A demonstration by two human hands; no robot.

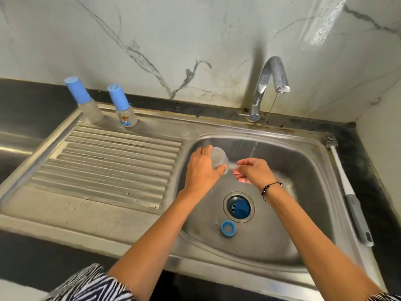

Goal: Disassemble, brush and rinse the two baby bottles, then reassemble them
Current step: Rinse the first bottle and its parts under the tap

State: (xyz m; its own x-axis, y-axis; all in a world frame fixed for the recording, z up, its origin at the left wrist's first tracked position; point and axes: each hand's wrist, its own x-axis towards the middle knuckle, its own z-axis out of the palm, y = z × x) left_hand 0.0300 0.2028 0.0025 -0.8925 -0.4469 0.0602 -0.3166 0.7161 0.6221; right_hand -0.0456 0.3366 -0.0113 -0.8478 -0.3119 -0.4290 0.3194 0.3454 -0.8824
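Observation:
My left hand (200, 170) grips a clear bottle body (219, 158), tipped sideways over the sink basin (303, 170). My right hand (252, 171) is at the bottle's mouth and pinches a small clear piece (232, 167) that looks like a teat. A blue screw ring (227, 228) lies on the basin floor near the front. A blue cap (238, 208) sits in the drain hole. Two capped bottles stand at the back of the drainboard, one plain (90, 109) and one with a cartoon print (127, 117).
The tap (269, 83) runs, and its thin stream (252, 149) falls just behind my right hand. A bottle brush (347, 187) lies along the counter to the right of the sink. The ribbed drainboard (112, 161) stretches to the left.

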